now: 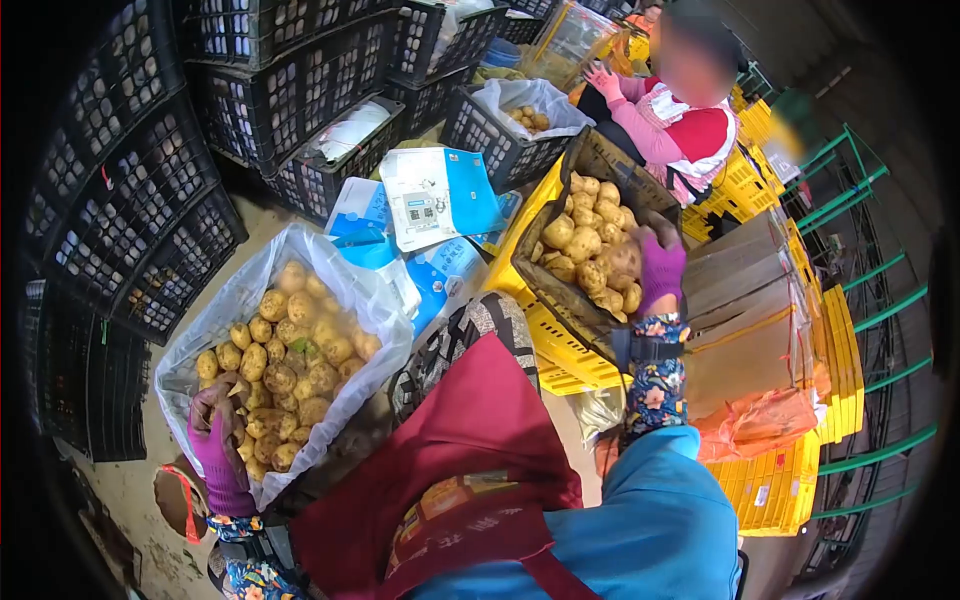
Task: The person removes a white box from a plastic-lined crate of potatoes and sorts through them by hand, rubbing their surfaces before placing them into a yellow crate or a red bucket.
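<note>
My left hand [218, 430], in a purple glove with dark, dirty fingertips, is at the left edge of a crate lined with clear plastic [370, 290]. Its fingers are curled together; what they hold is too small to make out. Many muddy potatoes [283, 378] fill this crate, with a bit of green leaf among them. On the right, my right hand [660, 265], also purple-gloved, is over the right side of a yellow crate [550, 345] with a dark liner. Its fingers close on a slightly blurred potato [624, 259], above paler potatoes [583, 243].
Black crates [290, 95] are stacked at the left and back. Blue and white cardboard [440, 195] lies between the two potato crates. Behind the yellow crate sits a person [655, 130] in pink gloves. Stacked yellow crates [765, 480] and green metal rails [880, 450] stand at right.
</note>
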`<state>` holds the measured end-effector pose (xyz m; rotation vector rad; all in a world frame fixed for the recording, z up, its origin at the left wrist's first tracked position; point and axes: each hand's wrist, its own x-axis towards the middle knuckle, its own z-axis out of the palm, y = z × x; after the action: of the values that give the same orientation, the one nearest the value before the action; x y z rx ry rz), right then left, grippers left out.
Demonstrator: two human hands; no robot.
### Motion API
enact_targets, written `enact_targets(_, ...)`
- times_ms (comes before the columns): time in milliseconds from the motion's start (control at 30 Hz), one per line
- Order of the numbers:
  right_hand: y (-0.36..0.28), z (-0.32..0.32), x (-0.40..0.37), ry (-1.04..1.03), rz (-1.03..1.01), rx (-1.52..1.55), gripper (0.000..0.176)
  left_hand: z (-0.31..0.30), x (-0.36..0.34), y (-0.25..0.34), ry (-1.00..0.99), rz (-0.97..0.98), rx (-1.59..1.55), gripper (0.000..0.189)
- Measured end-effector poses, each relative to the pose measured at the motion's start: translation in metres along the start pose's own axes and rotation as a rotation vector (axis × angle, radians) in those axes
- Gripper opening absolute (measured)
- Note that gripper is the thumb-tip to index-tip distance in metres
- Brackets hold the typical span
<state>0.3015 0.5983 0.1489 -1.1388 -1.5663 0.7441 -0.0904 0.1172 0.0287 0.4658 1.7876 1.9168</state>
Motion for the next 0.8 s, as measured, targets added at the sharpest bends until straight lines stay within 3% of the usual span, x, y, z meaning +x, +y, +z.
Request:
enact_targets(33,0.064,-0.022,0.025,0.115,-0.106,-0.052,0.04,0.003,-0.003,0.003,0.015,-0.019,-0.003,0.019)
enact_targets(67,0.06,-0.027,0.02,0.106,-0.152,-0.198,0.04,0.006,-0.006,0.005,0.03,-0.035,-0.004,0.019)
enact_targets(100,0.044,-0.014,0.007,0.049,-0.136,-0.157,0.039,0.008,-0.006,0.006,0.017,-0.029,-0.015,0.021)
enact_targets(200,-0.022,0.079,-0.036,-0.171,-0.225,-0.07,0.037,0.018,-0.007,0.016,0.074,-0.15,-0.01,0.025)
enact_targets(233,-0.018,0.116,-0.04,-0.372,-0.131,0.015,0.037,0.021,-0.005,0.016,0.082,-0.157,-0.027,0.027)
enact_targets(300,0.002,0.213,-0.058,-0.67,-0.322,-0.014,0.038,0.024,0.0,0.015,0.121,-0.21,-0.076,0.026)
enact_targets(333,-0.001,0.258,-0.064,-0.875,-0.443,-0.176,0.045,0.024,0.003,0.015,0.145,-0.239,-0.1,0.026)
enact_targets(400,0.005,0.335,-0.08,-1.094,-0.55,-0.482,0.053,0.023,0.007,0.012,0.162,-0.185,-0.048,0.027)
enact_targets(467,0.029,0.407,-0.073,-1.04,-0.57,-0.728,0.062,0.024,0.014,0.013,0.209,-0.171,-0.007,0.03)
enact_targets(600,0.089,0.513,-0.012,-0.743,-0.586,-1.141,0.076,0.024,0.033,0.018,0.212,-0.225,0.077,0.035)
enact_targets(633,0.101,0.528,0.009,-0.748,-0.578,-1.209,0.078,0.026,0.037,0.021,0.232,-0.347,-0.092,0.024)
enact_targets(700,0.119,0.543,0.043,-0.796,-0.545,-1.237,0.078,0.017,0.039,0.012,0.242,-0.441,-0.074,0.04)
enact_targets(800,0.167,0.54,0.048,-1.02,-0.641,-1.279,0.076,0.003,0.034,-0.017,0.243,-0.484,0.236,0.046)
